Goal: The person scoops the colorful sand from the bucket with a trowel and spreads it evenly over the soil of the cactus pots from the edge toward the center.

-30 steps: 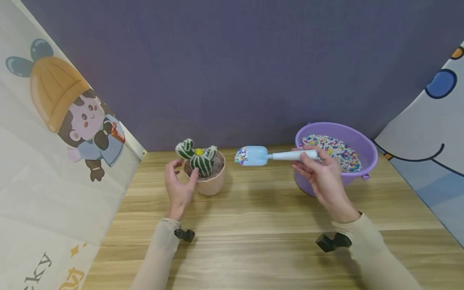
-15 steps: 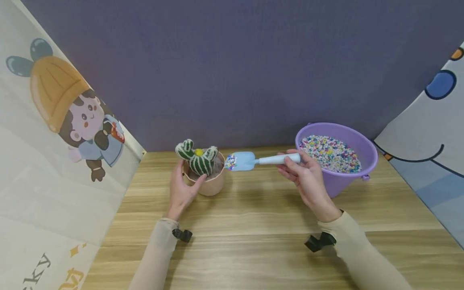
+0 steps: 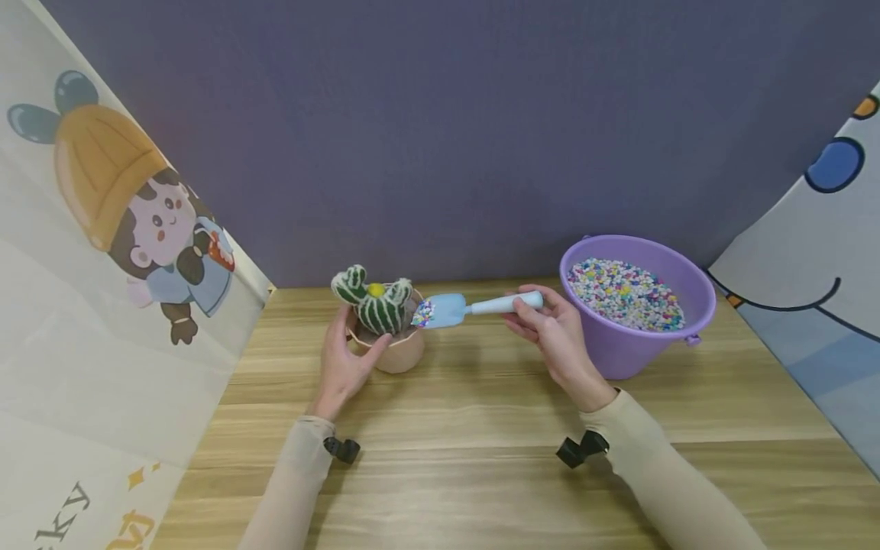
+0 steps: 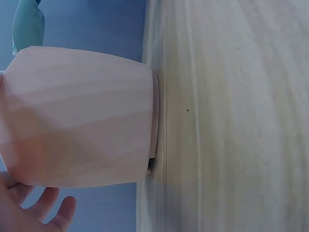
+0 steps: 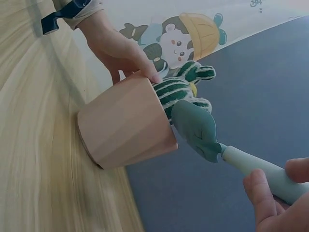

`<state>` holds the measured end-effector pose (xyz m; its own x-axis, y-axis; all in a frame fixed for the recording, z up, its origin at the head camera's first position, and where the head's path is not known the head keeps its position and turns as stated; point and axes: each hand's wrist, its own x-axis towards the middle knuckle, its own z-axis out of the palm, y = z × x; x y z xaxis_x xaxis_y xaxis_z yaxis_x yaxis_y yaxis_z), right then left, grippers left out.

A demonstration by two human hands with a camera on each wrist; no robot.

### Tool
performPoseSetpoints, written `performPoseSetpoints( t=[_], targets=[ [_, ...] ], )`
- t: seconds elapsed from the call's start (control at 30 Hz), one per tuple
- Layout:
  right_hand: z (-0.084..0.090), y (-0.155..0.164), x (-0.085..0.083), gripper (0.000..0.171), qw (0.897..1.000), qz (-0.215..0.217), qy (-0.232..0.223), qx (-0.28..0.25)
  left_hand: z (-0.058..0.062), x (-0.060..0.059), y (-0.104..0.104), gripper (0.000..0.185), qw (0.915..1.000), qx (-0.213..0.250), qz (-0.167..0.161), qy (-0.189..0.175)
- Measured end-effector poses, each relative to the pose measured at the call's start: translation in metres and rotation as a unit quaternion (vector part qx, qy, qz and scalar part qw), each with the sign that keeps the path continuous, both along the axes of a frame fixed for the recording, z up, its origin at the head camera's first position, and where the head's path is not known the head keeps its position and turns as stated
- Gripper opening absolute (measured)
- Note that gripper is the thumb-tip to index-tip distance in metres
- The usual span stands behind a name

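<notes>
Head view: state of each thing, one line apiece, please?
Pink pot: upright on the table, cactus inside.
Cactus: upright in the pot.
Blue scoop: loaded with coloured beads, tip at the pot's rim.
Purple bucket: upright, open, holds coloured beads.
Left hand: holds the pot.
Right hand: grips the scoop's handle.

Head view: high, looking forward and down across wooden table (image 3: 481,458) toward purple back wall (image 3: 447,114), moderately distant. Left wrist view: rotated sideways, very close, low at table level, filled by pink pot (image 4: 82,116). Right wrist view: tilted, low, close, facing pot (image 5: 125,128) and scoop (image 5: 198,130) from right side. Shared by all three: pot (image 3: 399,351) and surrounding tabletop.
</notes>
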<state>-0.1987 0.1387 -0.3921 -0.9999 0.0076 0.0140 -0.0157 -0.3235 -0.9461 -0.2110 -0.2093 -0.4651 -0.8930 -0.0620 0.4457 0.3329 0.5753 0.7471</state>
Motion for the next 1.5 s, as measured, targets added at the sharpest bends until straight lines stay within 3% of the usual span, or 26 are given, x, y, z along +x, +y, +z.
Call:
performPoseSetpoints(
  t=[0.43, 0.67, 1.1, 1.5],
  targets=[
    [0.009, -0.008, -0.005, 0.030, 0.998, -0.003, 0.025, 0.066, 0.001, 0.002, 0.000, 0.094, 0.9997, -0.007, 0.004, -0.022],
    [0.016, -0.010, -0.009, 0.034, 0.991, 0.006, 0.060, 0.116, 0.000, 0.002, -0.001, 0.092, 0.9998, -0.008, 0.000, -0.016],
    [0.029, -0.012, -0.013, 0.039, 0.981, 0.033, 0.082, 0.170, -0.001, 0.003, -0.001, 0.091, 0.9999, -0.012, 0.008, -0.008],
    [0.033, -0.014, -0.015, 0.036, 0.980, 0.036, 0.094, 0.174, 0.002, 0.006, 0.004, 0.092, 0.9996, -0.018, 0.020, -0.006]
  ],
)
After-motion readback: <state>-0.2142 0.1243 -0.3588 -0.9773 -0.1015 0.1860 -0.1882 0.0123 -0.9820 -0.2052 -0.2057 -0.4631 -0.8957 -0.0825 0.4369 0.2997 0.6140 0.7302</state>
